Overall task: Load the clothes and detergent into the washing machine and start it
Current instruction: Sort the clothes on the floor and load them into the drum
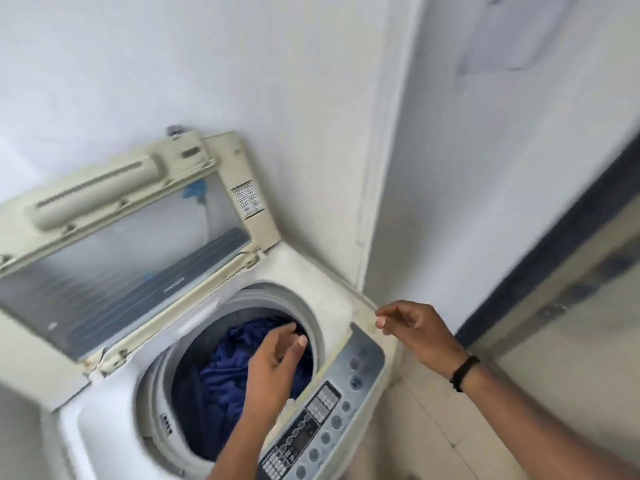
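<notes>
Machine: top-loading washing machine [104, 420] in a white-walled corner, lid [114, 244] raised at 10 o'clock, drum mouth unobstructed.
Clothes: blue clothes [225, 372] heaped inside the drum.
Left hand [277, 362]: fingers loosely spread above the clothes, holding nothing.
Right hand [412, 327]: at 3 o'clock of the drum, over the machine's corner, fingers relaxed, empty; black wristband [464, 373].
Control panel [322, 417]: along the front edge, untouched.

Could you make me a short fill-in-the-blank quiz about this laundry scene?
1. The washer's lid stands ____.
2. The cloth in the drum is ____ in colour.
3. The black band is on the ____ wrist.
4. The left hand hovers over the ____, while the right hand holds nothing.

Answers: open; blue; right; drum
</notes>
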A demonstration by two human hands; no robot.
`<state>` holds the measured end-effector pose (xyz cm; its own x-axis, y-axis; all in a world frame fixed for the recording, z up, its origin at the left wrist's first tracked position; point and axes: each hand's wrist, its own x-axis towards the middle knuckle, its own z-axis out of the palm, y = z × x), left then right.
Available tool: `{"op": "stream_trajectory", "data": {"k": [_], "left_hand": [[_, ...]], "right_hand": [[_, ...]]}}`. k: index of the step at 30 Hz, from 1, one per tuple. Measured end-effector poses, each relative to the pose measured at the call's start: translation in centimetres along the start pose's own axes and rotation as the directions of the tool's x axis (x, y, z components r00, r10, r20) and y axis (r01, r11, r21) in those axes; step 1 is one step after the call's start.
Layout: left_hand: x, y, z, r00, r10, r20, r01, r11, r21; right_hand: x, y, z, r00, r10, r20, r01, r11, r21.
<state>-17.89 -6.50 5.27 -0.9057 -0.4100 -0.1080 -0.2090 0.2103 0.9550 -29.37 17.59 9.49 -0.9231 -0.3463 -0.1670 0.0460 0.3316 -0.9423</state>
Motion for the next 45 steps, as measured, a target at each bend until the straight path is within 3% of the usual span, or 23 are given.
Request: {"op": "stream_trajectory", "data": {"k": [4, 8, 11, 15, 22, 26, 29, 33, 37, 40, 45], "left_hand": [[-3.4, 3.0, 7.1, 0.996, 0.089, -0.001, -0.089, 0.991, -0.098], [-3.7, 5.5, 15.6, 0.945, 0.138, 0.295, -0.133, 0.990, -0.036], [-4.3, 6.7, 23.7, 0.831, 0.131, 0.541, -0.209, 0.974, 0.085], [-6.5, 7.6, 34.4, 0.658, 0.032, 0.752, -0.266, 0.944, 0.194], [-15.5, 8.5, 50.2, 0.310, -0.019, 0.950, -0.418, 0.895, 0.154], [-20.6, 10.0, 55.5, 0.072, -0.090, 0.993, -0.440, 0.891, 0.113], [-22.9, 10.8, 59.0, -0.038, -0.131, 0.991, -0.457, 0.884, 0.100], [-24.1, 10.5, 64.0, -0.115, -0.195, 0.974, -0.489, 0.864, 0.116], [-25.8, 9.3, 70.0, -0.226, -0.303, 0.926, -0.553, 0.822, 0.134], [-27.6, 8.0, 74.1, -0.312, -0.408, 0.858, -0.605, 0.782, 0.152], [-29.4, 2.5, 79.0, -0.354, -0.579, 0.734, -0.734, 0.659, 0.165]], "right_hand": [[-5.3, 4.2, -7.6, 0.974, 0.054, -0.219, -0.043, 0.997, 0.057], [-11.9, 8.7, -14.5, 0.895, 0.133, -0.425, -0.075, 0.986, 0.149], [-18.5, 12.5, -19.7, 0.810, 0.189, -0.556, -0.087, 0.975, 0.205], [-28.0, 17.9, -24.8, 0.653, 0.293, -0.698, -0.120, 0.950, 0.287], [-42.4, 24.7, -27.7, 0.220, 0.539, -0.813, -0.038, 0.838, 0.545], [-46.8, 26.0, -27.9, 0.028, 0.612, -0.791, 0.028, 0.790, 0.612], [-48.0, 27.0, -27.6, -0.085, 0.660, -0.746, 0.121, 0.750, 0.650], [-47.7, 29.0, -27.1, -0.163, 0.735, -0.658, 0.110, 0.676, 0.729], [-47.4, 30.4, -28.1, -0.202, 0.789, -0.580, 0.022, 0.595, 0.803], [-47.6, 31.2, -29.7, -0.275, 0.794, -0.543, -0.021, 0.559, 0.829], [-46.7, 35.4, -31.7, -0.307, 0.835, -0.457, -0.068, 0.459, 0.886]]}}
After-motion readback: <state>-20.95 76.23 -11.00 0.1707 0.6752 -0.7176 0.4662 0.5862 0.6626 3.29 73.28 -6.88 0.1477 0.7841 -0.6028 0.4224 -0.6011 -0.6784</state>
